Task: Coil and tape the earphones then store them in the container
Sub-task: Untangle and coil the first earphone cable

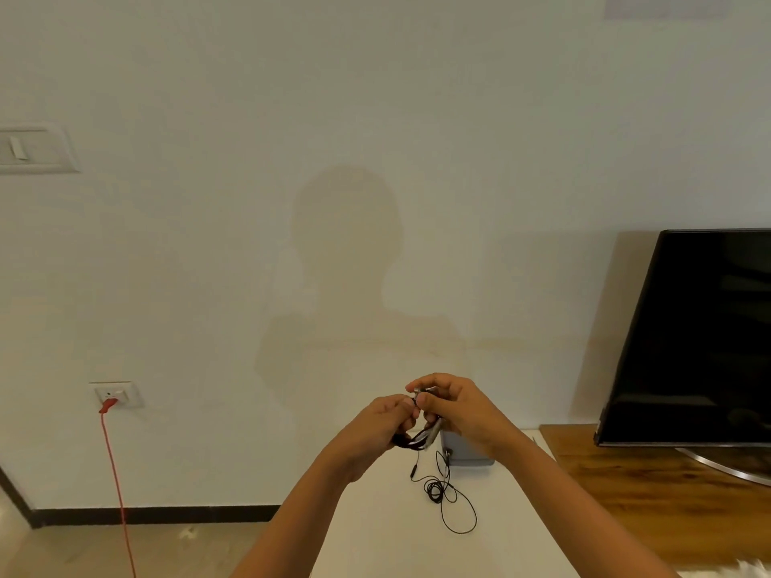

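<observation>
Earphones (417, 439) are partly coiled into a dark bundle, held up in the air over the far edge of the white surface (375, 536). Left hand (386, 419) grips the bundle and right hand (461, 410) pinches it at the top, fingers curled. The leftover cable hangs down and lies in loose loops on the surface. Grey container (467, 454) sits at the far edge, just behind the right hand.
</observation>
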`<state>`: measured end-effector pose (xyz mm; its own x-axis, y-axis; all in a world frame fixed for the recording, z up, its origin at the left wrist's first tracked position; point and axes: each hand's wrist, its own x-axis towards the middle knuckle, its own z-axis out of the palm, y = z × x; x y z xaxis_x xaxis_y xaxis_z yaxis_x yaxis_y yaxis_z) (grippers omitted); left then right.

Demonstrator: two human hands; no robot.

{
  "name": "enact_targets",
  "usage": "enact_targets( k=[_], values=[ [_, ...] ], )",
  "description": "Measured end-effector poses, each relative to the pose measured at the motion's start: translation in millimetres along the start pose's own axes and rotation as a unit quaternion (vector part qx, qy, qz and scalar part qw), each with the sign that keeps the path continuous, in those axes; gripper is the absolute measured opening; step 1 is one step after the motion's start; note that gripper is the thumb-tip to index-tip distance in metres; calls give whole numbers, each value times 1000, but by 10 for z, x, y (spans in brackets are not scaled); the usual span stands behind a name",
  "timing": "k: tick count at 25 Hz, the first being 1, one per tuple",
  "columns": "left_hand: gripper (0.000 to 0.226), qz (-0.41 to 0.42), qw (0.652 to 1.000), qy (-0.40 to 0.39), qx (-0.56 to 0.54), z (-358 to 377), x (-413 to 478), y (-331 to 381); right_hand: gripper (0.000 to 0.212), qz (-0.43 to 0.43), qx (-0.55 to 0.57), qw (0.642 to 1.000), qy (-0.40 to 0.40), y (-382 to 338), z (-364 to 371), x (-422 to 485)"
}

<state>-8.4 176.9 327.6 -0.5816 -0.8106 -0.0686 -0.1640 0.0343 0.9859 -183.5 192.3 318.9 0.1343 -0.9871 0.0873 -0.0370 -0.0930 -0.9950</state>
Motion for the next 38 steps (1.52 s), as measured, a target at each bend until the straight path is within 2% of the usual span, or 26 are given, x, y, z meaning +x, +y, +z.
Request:
enact_targets(
  k=[3,5,6,9,12,15,20,23,28,32,35,38],
  values=[
    [28,-29,989,2,-142,5,29,-6,25,7,82,997,6,64,10,-25],
    [30,-64,964,12,-258,41,53,-39,24,5,111,994,21,137,48,-35],
    [31,-75,957,24,-280,62,70,-68,23,2,109,994,30,174,65,-44],
    [27,-85,970,51,-220,86,83,-147,36,-7,101,994,27,263,86,-98],
    [26,-83,993,40,-79,54,79,-184,54,-18,42,999,-10,310,53,-142],
    [26,-92,996,14,-6,59,121,-196,36,-51,-37,998,-24,357,-3,-109],
    [30,-152,981,3,-124,68,253,-340,20,-28,-42,999,6,506,-100,-45],
    [32,-161,976,16,-147,129,377,-522,17,4,-6,1000,12,660,-119,-10],
    [25,-163,972,72,-150,243,613,-935,29,95,34,993,67,1197,-167,-27],
    [26,-192,959,98,-185,306,866,-1235,25,169,24,975,144,1769,-397,6],
    [24,-205,944,106,-237,327,1125,-1416,16,221,-11,945,240,2208,-730,118],
    [24,-223,938,106,-244,311,1397,-1625,20,267,-147,894,327,2642,-1149,262]
  ],
)
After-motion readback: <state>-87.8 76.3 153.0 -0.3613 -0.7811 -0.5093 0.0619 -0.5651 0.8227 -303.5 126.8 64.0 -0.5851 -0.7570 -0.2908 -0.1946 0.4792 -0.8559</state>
